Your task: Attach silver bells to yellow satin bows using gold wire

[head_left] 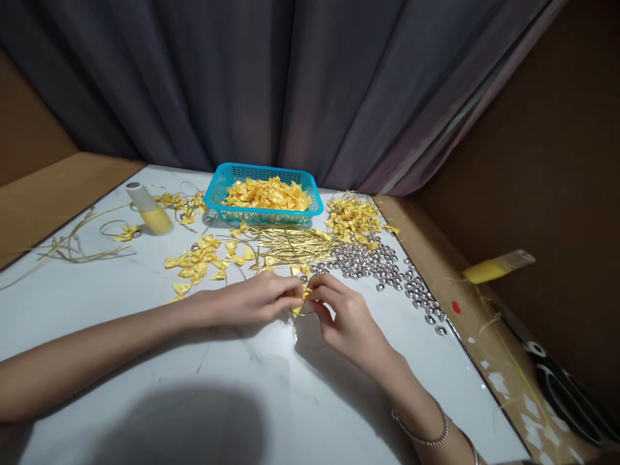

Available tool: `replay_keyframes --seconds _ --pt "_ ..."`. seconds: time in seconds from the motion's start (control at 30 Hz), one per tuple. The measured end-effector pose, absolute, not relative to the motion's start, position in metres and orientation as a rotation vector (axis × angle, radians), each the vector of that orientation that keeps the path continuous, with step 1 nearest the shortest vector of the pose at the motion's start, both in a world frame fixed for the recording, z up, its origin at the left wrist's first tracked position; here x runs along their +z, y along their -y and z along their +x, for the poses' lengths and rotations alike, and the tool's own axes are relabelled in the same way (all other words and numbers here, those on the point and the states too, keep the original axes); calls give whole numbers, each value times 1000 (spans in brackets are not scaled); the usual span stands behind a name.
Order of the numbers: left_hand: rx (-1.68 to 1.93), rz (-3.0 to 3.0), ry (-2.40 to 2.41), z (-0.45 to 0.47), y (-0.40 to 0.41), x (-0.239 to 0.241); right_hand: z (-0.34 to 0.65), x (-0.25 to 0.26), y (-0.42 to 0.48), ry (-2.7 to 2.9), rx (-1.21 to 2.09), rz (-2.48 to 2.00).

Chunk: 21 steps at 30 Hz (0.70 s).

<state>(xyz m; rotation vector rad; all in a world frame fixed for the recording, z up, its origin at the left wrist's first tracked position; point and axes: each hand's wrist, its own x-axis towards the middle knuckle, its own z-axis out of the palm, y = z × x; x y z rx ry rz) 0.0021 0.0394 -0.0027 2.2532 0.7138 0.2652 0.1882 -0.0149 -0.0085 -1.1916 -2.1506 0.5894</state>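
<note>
In the middle of the white tabletop, my left hand and my right hand meet, fingertips nearly touching. Both pinch a small yellow ribbon bow with a thin gold cord running from it. The fingers partly hide the bow. Just beyond my fingertips lie more bows, and gold cords spread in a bundle. Silver round beads are scattered beyond my right hand and along the table's right edge. Loose yellow bows lie beyond my left forearm.
A blue plastic basket full of yellow bows stands at the back. Right of it is another bow pile. A bottle of yellow liquid stands at left. Beyond the right edge lie a second bottle, scissors and paper scraps.
</note>
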Motion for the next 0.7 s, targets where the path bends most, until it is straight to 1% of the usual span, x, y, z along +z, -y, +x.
replay_keyframes --seconds 0.2,0.43,0.7 --pt "265 2214 -673 0 -44 -1 188 -10 12 2117 579 -1145" --pt "199 2101 -641 -3 -49 -2 187 -9 14 2162 650 -1093" --pt "220 1683 -639 -2 -55 -4 188 -5 12 2138 671 -1126"
